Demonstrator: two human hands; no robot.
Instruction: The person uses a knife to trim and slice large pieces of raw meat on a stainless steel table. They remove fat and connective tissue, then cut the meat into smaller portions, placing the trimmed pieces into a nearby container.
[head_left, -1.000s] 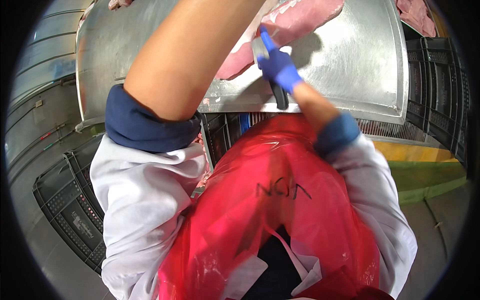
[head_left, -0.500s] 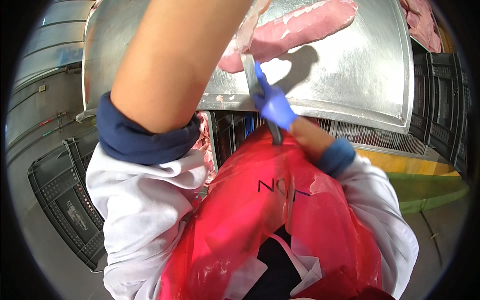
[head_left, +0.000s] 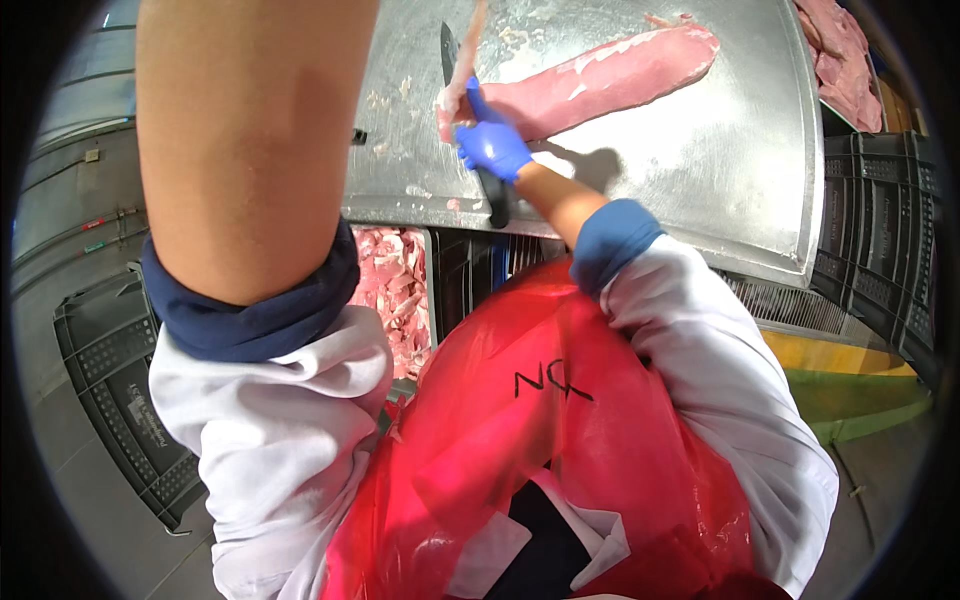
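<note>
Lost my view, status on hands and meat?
Right hand shut on knife. Left hand out of frame. Pork loin on steel table. Nothing blocking.

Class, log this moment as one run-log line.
right hand: gloved, grips knife | left hand: out of view | meat loin on steel table | trimmings crate below

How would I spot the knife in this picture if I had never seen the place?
Start at the big shiny steel table at the top of the view, where a long pink cut of meat lies. At its near end a right hand in a blue glove grips the knife. It is the only dark thing there: black handle toward the table edge, thin blade pointing away.
</note>
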